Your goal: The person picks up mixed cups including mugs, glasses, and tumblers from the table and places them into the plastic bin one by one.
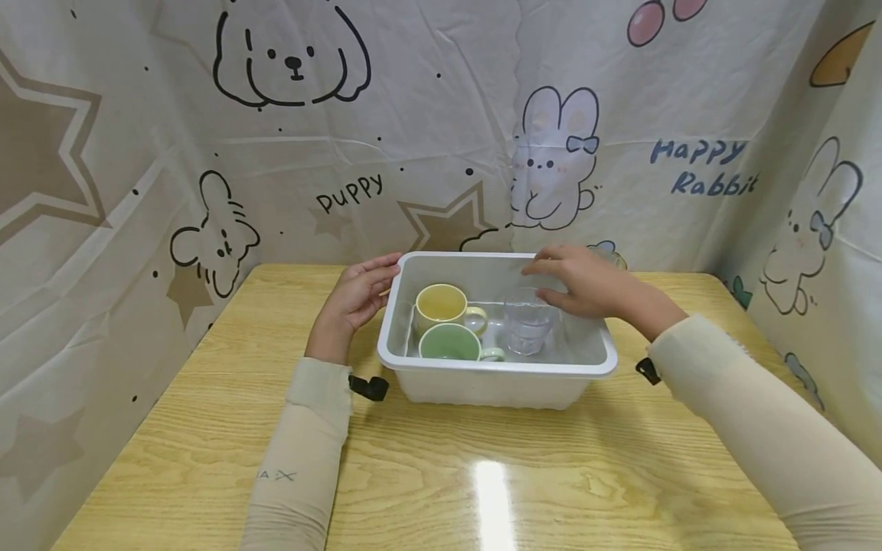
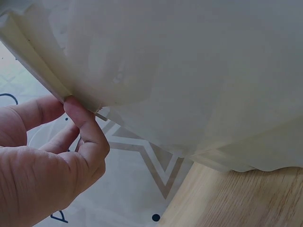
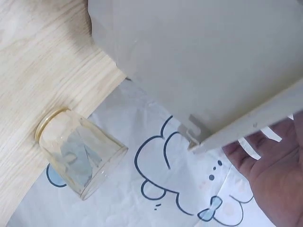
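A white plastic basin (image 1: 475, 386) stands on the table, holding a yellow mug (image 1: 441, 302), a green mug (image 1: 449, 343) and a clear glass (image 1: 529, 329). My left hand (image 1: 358, 295) is at its back left corner. Up close in the left wrist view, the thumb and a finger of that left hand (image 2: 61, 156) pinch the rim. My right hand (image 1: 586, 283) reaches over the back right of the basin, fingers spread, with the thumb close above the clear glass. Part of the right hand (image 3: 277, 165) is hidden behind the rim in the right wrist view.
An amber-tinted glass (image 3: 78, 151) stands on the table behind the basin's right side, mostly covered by the right hand in the head view. A printed cloth (image 1: 441, 153) hangs around the wooden table (image 1: 413, 474).
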The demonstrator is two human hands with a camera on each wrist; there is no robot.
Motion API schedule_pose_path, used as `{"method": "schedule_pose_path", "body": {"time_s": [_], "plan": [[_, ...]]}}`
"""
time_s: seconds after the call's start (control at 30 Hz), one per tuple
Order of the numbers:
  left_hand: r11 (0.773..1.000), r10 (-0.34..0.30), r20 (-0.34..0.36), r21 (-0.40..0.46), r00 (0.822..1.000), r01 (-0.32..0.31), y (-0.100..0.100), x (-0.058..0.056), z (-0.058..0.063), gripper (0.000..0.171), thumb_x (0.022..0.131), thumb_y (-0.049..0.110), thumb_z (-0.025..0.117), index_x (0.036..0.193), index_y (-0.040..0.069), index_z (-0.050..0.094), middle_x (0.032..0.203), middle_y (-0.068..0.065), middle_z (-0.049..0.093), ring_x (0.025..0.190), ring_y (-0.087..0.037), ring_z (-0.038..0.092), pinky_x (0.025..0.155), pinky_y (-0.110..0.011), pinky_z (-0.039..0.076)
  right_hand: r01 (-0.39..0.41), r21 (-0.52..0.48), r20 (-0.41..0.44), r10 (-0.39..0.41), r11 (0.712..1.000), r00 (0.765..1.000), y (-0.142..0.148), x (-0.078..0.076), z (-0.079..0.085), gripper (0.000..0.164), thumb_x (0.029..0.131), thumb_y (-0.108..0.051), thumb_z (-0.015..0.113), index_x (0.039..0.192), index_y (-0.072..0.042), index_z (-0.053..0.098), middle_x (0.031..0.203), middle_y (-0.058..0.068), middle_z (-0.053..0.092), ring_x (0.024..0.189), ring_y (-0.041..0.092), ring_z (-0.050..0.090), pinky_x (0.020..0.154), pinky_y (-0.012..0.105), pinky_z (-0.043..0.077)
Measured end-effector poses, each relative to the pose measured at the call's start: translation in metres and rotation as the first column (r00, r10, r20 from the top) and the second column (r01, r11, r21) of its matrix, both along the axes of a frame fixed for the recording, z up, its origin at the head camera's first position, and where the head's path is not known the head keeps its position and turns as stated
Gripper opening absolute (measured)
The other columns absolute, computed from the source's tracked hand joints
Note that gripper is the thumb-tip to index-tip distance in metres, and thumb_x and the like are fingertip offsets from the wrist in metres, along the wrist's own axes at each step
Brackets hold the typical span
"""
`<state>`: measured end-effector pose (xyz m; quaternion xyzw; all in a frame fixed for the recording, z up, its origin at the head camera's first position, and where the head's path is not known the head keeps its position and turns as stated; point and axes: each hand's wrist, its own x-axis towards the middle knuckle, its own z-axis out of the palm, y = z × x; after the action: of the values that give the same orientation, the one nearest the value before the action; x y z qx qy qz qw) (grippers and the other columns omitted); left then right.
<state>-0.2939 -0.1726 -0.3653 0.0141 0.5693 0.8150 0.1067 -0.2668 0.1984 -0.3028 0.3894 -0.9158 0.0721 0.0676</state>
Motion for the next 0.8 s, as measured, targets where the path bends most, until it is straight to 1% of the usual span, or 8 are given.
{"method": "schedule_pose_path", "body": {"time_s": [0.2,0.33,0.43,0.63,0.8], "plan": [[1.0,-0.006,0.002,-0.004,1.0,0.006,0.001,0.0,0.001,0.043,0.102,0.003,0.059,0.144,-0.004,0.052,0.116,-0.006,0.067,0.097,-0.015,0.066,0.081,-0.028,0.059,0.031,-0.082,-0.054,-0.035,0.996,0.998,0.013,-0.008,0.007,0.03,0.092,-0.012,0.075,0.121,-0.004,0.072,0.119,0.017,0.067,0.109,0.037,0.063,0.095,0.055,0.051],[1.0,-0.006,0.002,-0.004,1.0,0.006,0.001,-0.001,0.001,0.043,0.103,0.002,0.059,0.145,-0.004,0.052,0.116,-0.006,0.067,0.097,-0.015,0.065,0.08,-0.027,0.059,0.071,-0.106,-0.075,-0.079,0.992,0.994,0.025,-0.016,0.013,0.028,0.092,-0.01,0.075,0.119,-0.003,0.072,0.115,0.017,0.068,0.106,0.037,0.063,0.093,0.054,0.052],[1.0,-0.006,0.0,-0.001,1.0,0.006,0.001,-0.001,0.001,0.042,0.102,0.002,0.06,0.144,-0.004,0.053,0.115,-0.006,0.067,0.096,-0.015,0.066,0.08,-0.028,0.06,0.108,-0.113,-0.075,-0.116,0.988,0.99,0.035,-0.02,0.016,0.027,0.093,-0.009,0.072,0.12,-0.002,0.071,0.117,0.019,0.067,0.107,0.038,0.062,0.092,0.056,0.052],[1.0,-0.008,0.004,0.016,1.0,0.008,0.0,-0.001,0.0,0.036,0.102,0.001,0.06,0.138,-0.001,0.058,0.112,-0.005,0.069,0.094,-0.014,0.067,0.08,-0.028,0.06,0.183,-0.121,-0.07,-0.193,0.976,0.979,0.052,-0.028,0.017,0.024,0.095,-0.006,0.069,0.118,0.0,0.071,0.119,0.023,0.066,0.111,0.042,0.061,0.094,0.059,0.051],[1.0,-0.005,0.005,0.024,1.0,0.005,-0.001,0.0,0.0,0.039,0.102,0.001,0.06,0.14,-0.003,0.056,0.113,-0.006,0.069,0.093,-0.015,0.066,0.079,-0.027,0.059,0.252,-0.098,-0.037,-0.257,0.963,0.966,0.063,-0.035,0.017,0.026,0.097,-0.008,0.067,0.121,0.001,0.069,0.123,0.024,0.065,0.114,0.043,0.059,0.097,0.06,0.049]]}}
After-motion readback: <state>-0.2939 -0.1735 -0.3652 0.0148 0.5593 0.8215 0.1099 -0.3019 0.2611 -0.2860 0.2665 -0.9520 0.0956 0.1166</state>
